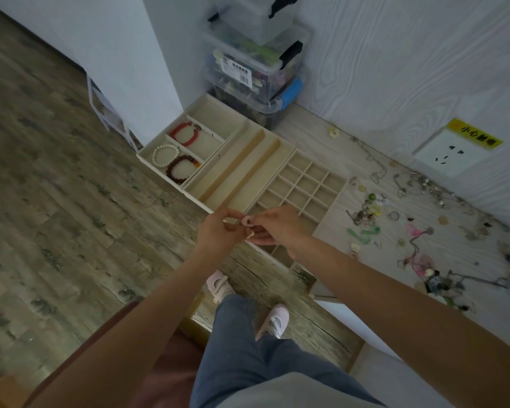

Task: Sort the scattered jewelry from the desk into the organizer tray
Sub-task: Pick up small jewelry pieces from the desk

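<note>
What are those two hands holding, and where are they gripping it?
A small pink ring, pinched at its opposite edges by the left hand and right hand.

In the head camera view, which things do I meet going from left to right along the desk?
Tray with three bracelets → tray with long slots → grid tray → scattered jewelry.

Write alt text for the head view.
Both hands, left hand and right hand, pinch a small pink ring above the grid tray. Three bracelets lie in the far tray; loose jewelry litters the desk.
</note>
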Available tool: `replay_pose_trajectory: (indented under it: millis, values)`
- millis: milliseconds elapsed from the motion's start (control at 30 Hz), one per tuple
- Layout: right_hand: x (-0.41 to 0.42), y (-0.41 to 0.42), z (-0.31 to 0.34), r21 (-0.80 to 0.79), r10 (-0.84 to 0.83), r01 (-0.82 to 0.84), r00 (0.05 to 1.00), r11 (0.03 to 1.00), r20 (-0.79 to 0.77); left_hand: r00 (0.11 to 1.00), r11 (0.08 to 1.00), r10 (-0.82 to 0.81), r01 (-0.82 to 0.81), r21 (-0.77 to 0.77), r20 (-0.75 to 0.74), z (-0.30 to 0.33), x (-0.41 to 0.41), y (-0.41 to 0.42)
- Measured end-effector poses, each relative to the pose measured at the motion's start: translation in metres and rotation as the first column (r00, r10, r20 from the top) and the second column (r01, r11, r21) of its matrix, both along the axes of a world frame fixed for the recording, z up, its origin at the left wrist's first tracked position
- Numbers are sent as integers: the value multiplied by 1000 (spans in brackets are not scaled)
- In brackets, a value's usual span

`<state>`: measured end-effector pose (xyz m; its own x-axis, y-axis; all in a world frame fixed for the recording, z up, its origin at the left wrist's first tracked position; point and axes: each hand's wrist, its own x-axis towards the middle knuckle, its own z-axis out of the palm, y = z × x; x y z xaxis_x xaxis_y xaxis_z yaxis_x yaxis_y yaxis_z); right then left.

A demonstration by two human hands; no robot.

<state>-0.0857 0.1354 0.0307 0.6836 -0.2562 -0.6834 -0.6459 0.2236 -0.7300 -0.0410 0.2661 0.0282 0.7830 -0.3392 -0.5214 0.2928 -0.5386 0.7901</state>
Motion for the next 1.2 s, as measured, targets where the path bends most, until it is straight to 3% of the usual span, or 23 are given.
replay_pose_trajectory:
  millis: [200, 467, 567, 900, 1067, 1200]
  values:
    - [-1, -6, 1, -61, 122, -122, 992, 991, 4, 997, 998, -47, 49, -36, 54, -1, -1, 5]
    - [7, -14, 8, -11, 240, -240, 971, 971, 8, 992, 991, -118, 121, -55, 54, 4, 2, 7]
    - [6, -16, 8, -53, 235, -234, 972, 971, 10, 992, 993, -110, 113, -40, 61, 3, 1, 6]
    - [7, -16, 7, 70, 170, -174, 983, 982, 65, 999, 1000, -19, 20, -17, 39, 2, 2, 6]
    - [10, -14, 0, -207, 229, -217, 973, 954, 33, 1000, 999, 20, -20, -42, 13, -1, -1, 8]
    - [14, -8, -7, -230, 237, -214, 968, 950, 78, 997, 997, 72, -72, -16, 27, -2, -4, 4]
